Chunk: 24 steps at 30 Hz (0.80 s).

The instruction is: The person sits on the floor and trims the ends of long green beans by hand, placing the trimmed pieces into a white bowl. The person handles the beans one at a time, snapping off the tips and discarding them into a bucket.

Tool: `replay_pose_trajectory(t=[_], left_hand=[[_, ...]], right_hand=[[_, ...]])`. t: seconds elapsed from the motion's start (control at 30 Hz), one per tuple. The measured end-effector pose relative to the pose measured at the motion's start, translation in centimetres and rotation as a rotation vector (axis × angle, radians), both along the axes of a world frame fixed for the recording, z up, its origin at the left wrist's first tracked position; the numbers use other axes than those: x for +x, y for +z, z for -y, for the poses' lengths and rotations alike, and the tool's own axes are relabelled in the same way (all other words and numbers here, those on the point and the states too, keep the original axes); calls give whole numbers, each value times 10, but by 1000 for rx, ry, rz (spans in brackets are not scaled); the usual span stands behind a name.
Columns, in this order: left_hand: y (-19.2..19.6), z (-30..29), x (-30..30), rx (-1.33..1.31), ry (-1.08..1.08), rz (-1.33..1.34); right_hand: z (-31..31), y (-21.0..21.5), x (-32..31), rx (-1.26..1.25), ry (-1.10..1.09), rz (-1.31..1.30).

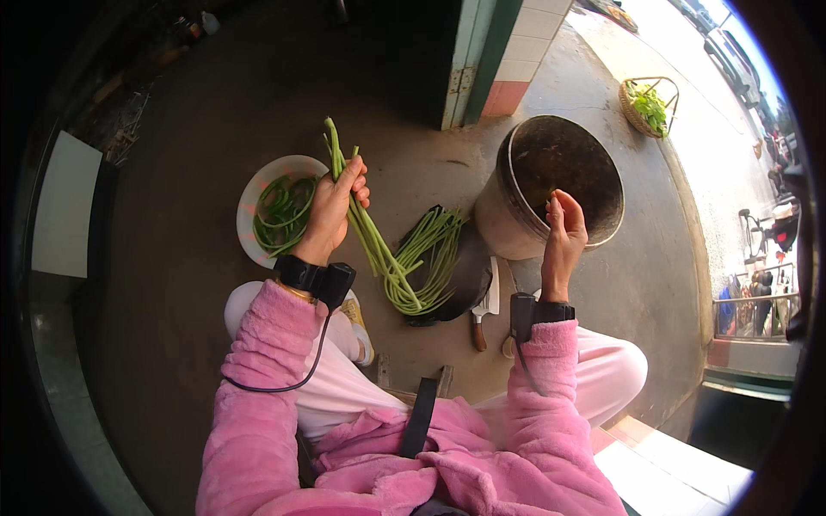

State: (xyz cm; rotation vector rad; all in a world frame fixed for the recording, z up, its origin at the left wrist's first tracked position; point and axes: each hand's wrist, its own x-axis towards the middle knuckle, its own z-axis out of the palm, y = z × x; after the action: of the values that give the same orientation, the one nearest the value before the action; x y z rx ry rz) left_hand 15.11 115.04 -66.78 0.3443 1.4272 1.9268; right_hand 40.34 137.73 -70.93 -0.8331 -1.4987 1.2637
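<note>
My left hand (334, 211) is closed around a bunch of long green beans (368, 236). Their thicker ends stick up above the fist, and the lower lengths trail down to a pile of more beans (434, 279) on something black (473, 275), perhaps a plastic bag. Just left of that hand, a pale bowl (249, 198) holds curled green lengths (280, 215). Over the near rim of a large bucket (508, 219), my right hand (564, 230) pinches thumb and fingers together. Whatever sits at its fingertips is too small to name.
A cleaver (487, 301) with a wooden handle lies on the floor in front of the bucket. Far right stands a wicker basket (641, 107) of leafy greens. A tiled pillar (520, 52) and door frame (469, 69) rise behind. My knees flank the work area.
</note>
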Motion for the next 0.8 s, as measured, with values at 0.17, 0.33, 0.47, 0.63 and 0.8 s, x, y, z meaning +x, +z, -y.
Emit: replay_pose_trajectory(t=[0.17,0.33,0.47,0.63,0.8], left_hand=[[35,37,-72,-11,145,-160],[44,80,-153,-365,105,-622],[-15,99,-218,-916,149,-866],[-185,96,-276,-1116,-29,-821],[-320,82,-284,-978,-169,-404]], right_hand=[[50,-68,-51,-248,557,107],[77,-168,-71,-612,543,316],[90,-235,-56,-677,504,417],[92,-290,-50,-777,414,515],[89,-317,-57,-832,372,555]])
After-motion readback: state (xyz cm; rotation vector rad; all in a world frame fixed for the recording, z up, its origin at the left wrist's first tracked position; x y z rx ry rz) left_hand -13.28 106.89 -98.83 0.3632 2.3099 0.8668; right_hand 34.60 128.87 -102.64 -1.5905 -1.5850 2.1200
